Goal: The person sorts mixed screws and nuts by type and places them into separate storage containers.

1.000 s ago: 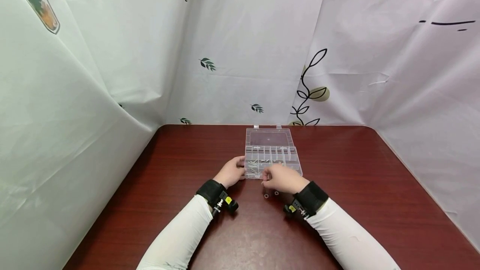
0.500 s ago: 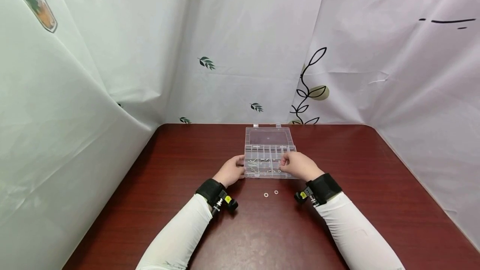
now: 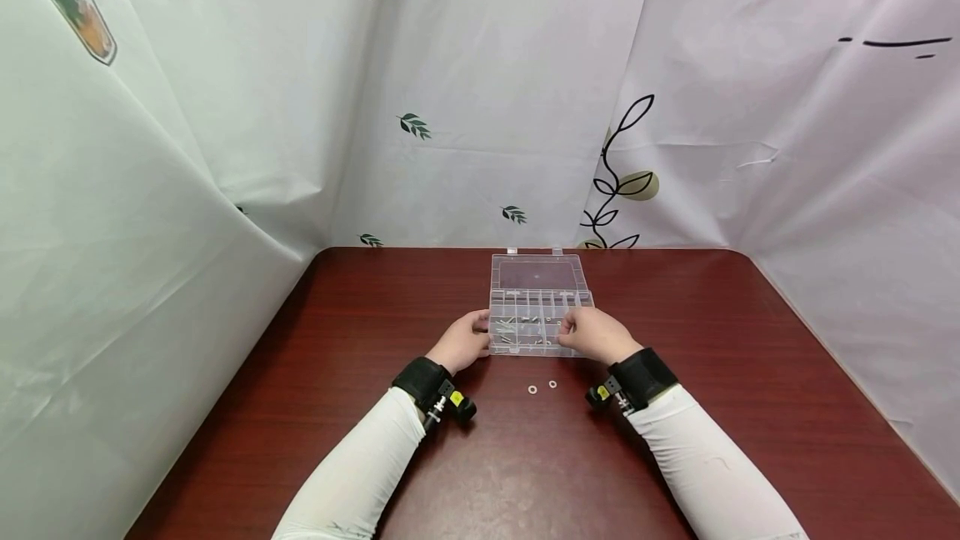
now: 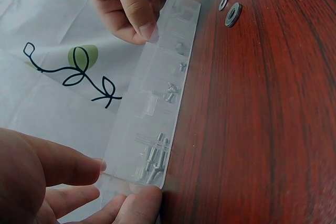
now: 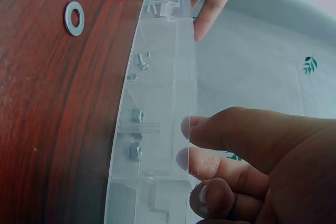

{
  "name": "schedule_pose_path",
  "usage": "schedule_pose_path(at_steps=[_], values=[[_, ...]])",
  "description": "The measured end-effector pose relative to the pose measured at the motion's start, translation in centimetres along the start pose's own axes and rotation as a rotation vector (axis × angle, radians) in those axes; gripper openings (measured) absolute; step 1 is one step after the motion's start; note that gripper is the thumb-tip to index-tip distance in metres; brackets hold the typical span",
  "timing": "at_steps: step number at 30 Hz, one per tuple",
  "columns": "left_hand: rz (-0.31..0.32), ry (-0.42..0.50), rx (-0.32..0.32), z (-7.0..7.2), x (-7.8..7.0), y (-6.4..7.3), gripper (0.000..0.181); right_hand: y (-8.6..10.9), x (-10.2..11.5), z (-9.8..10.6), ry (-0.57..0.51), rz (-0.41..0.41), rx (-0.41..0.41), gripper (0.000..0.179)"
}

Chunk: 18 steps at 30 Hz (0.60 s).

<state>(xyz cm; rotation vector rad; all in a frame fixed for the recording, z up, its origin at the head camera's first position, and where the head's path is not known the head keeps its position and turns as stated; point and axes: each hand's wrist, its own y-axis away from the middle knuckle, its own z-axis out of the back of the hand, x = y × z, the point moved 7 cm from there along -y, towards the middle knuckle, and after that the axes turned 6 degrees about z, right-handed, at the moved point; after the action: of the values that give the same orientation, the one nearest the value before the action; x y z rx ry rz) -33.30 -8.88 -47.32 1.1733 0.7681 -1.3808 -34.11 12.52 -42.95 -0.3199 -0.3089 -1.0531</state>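
Note:
A clear plastic organizer box (image 3: 516,351) stands with its lid (image 3: 537,275) folded back. My left hand (image 3: 459,345) grips its left end, thumb and fingers around the corner. Over the right-hand compartments is my right hand (image 3: 600,335). In the right wrist view its thumb and index fingertips sit apart at the rim, with nothing visible between them. Long screws (image 4: 155,162) lie in the leftmost front compartment. Shorter screws (image 5: 142,62) and hex nuts (image 5: 136,151) show through the front wall. Two flat washers (image 3: 532,390) (image 3: 552,384) lie on the table before the box.
The box rests toward the far edge of a dark red wooden table (image 3: 390,298). White cloth (image 3: 495,107) with printed leaves hangs behind and on both sides. Each wrist wears a black band with a small camera, the left one (image 3: 463,412) close over the table.
My right hand has moved from beside the washers, up and right to the box's right compartments, then slightly back left. My left hand has kept its place on the box.

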Motion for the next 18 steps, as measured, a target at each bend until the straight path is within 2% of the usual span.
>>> schedule_pose_path(at_steps=[10, 18], values=[[-0.001, 0.013, -0.005, -0.1, 0.0, 0.1, 0.053, 0.1, 0.0, 0.3, 0.007, 0.0, -0.004, 0.014], [-0.004, 0.012, -0.006, 0.0, -0.1, 0.1, 0.053, 0.4, 1.7, 1.2, 0.009, 0.057, -0.023, 0.015]])
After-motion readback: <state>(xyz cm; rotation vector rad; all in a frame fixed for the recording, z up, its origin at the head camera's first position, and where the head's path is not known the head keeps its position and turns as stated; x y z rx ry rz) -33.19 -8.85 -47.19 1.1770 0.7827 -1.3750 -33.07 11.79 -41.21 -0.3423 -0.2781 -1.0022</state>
